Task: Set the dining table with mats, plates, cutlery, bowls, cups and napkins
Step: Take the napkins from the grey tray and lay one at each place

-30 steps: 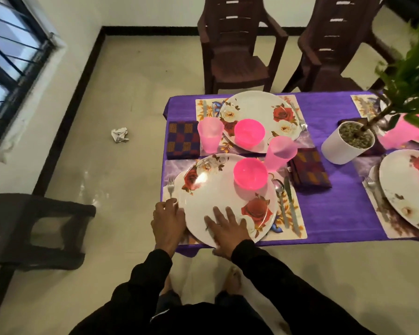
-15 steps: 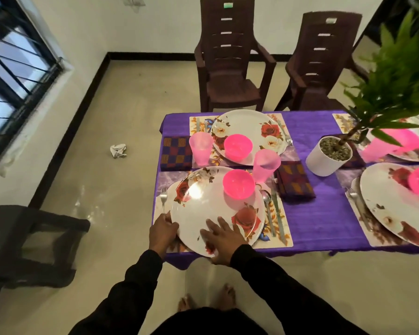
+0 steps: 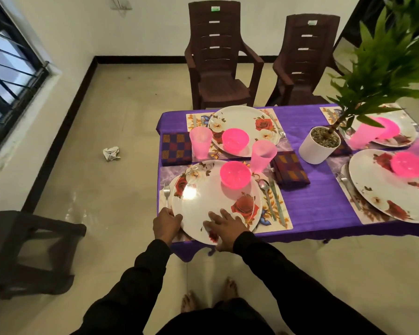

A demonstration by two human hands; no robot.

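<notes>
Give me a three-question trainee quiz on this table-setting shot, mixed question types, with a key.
1. True or false: the pink bowl stands on the near plate.
2. Which lies left of the near plate? A) fork B) spoon C) knife
3. Fill in: the right hand lies flat on the plate, while the left hand holds its ____.

Key: 1 true; 2 A; 3 rim.
</notes>
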